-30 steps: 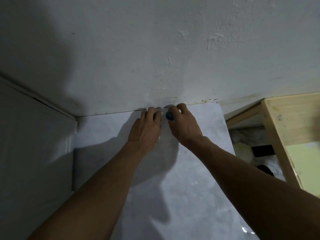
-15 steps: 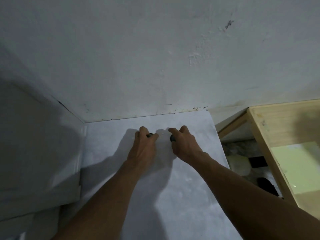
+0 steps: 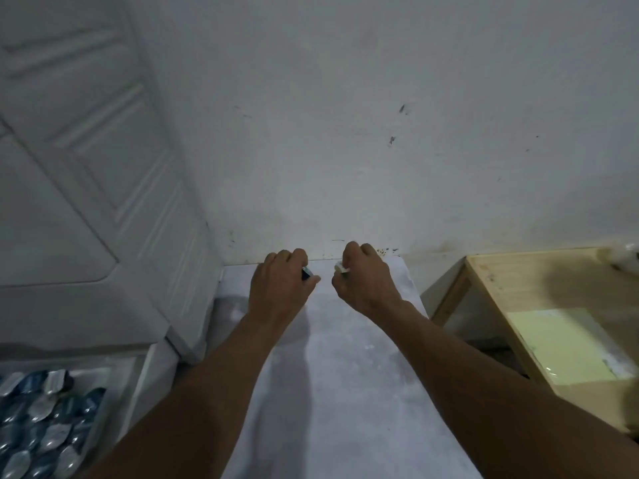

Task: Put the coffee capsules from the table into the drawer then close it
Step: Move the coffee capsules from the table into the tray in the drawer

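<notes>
Both my hands hover over the far end of the white marbled table (image 3: 345,375), near the wall. My left hand (image 3: 280,288) has its fingers curled round a dark blue coffee capsule (image 3: 306,273), of which only a sliver shows. My right hand (image 3: 363,281) grips a capsule whose pale foil lid (image 3: 340,267) peeks out by the thumb. At the lower left, the open white drawer (image 3: 138,385) holds several blue and silver capsules (image 3: 45,420).
A white panelled cabinet door (image 3: 86,184) rises at the left, above the drawer. To the right of the table stands a light wooden table (image 3: 518,281) with a pale yellow sheet (image 3: 560,344) on it. The white wall lies straight ahead.
Both hands lifted from the table's far edge with a capsule each and drew slightly apart. The view swung left and down, bringing the open drawer and cabinet door into sight.
</notes>
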Motion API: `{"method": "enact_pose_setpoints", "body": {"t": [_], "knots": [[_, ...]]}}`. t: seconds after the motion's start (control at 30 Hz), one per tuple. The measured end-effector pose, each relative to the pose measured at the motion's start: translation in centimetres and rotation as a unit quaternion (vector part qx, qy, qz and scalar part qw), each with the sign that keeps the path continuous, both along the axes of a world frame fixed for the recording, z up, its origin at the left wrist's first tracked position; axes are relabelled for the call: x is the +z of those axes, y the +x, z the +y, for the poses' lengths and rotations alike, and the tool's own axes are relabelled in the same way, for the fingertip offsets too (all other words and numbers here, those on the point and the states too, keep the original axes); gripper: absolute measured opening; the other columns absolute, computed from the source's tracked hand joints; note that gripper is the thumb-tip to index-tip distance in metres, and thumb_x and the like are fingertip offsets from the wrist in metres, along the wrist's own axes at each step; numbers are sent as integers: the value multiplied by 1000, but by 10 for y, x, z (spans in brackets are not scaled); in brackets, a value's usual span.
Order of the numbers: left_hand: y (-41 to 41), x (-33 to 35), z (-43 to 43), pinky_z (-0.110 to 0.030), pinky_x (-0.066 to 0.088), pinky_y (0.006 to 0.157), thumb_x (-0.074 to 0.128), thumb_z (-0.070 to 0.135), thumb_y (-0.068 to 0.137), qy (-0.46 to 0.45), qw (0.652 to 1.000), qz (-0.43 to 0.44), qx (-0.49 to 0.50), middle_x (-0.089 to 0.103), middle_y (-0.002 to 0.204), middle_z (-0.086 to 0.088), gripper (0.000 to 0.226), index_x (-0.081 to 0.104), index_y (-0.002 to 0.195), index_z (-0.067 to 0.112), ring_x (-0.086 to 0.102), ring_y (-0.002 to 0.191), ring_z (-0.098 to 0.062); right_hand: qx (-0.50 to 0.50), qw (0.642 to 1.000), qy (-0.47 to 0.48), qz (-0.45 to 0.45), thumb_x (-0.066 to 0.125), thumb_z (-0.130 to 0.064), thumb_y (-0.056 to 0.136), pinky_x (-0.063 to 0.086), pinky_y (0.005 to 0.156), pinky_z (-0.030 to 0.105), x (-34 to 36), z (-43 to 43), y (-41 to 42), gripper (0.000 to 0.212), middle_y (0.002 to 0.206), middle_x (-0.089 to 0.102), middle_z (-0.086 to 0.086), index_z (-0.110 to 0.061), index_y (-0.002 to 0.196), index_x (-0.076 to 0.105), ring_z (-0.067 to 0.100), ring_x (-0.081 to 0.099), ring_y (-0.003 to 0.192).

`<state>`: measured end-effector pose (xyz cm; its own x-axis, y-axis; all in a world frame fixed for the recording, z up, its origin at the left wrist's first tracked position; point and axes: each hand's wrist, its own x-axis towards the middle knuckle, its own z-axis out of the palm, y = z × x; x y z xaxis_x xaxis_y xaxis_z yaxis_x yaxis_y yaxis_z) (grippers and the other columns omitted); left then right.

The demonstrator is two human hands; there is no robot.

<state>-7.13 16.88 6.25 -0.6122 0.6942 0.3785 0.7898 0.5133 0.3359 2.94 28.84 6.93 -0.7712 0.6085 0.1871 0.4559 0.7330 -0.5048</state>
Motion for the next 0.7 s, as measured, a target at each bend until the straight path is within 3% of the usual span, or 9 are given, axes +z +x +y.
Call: {"method": "enact_pose_setpoints", "body": {"t": [0.17,0.3,0.37,0.43,0.57,0.7], "knots": [[29,21,-61,-25,36,65,71,27,81,89,995,-35,33,65,83,-6,25,57,92,10,54,74,-20,37,998,24,51,61,-16,82,33,62,28,20,-54,24,16,86,55,7,-11,86,46,24,49,73],[45,24,-115,-31,42,89,71,20,80,108,989,-74,63,64,115,-12,45,56,121,6,58,104,-29,80,995,-3,59,62,-16,82,38,67,30,24,-105,28,30,101,57,7,-13,107,46,25,53,82],[46,26,-142,-36,41,95,72,17,80,103,988,-75,84,62,119,-17,49,56,124,2,57,109,-33,102,994,-2,50,63,-18,83,44,77,31,28,-130,24,44,115,55,9,-12,123,46,27,56,95],[43,29,-168,-36,44,88,73,16,78,104,987,-66,101,65,109,-17,42,61,115,2,59,99,-33,122,992,10,41,64,-19,84,45,83,31,31,-155,17,47,120,54,9,-11,127,46,26,56,100],[31,37,-222,-27,37,71,70,13,76,94,986,-57,127,64,87,-12,19,62,91,4,57,81,-28,159,986,31,49,66,-18,84,45,80,31,36,-203,0,42,115,55,10,-8,122,51,26,56,96],[18,42,-285,-37,47,66,69,3,72,111,986,-23,121,64,77,-13,12,62,81,3,58,72,-30,174,983,28,60,66,-14,84,38,74,27,37,-258,-23,35,111,54,10,-7,117,54,28,55,95]]}}
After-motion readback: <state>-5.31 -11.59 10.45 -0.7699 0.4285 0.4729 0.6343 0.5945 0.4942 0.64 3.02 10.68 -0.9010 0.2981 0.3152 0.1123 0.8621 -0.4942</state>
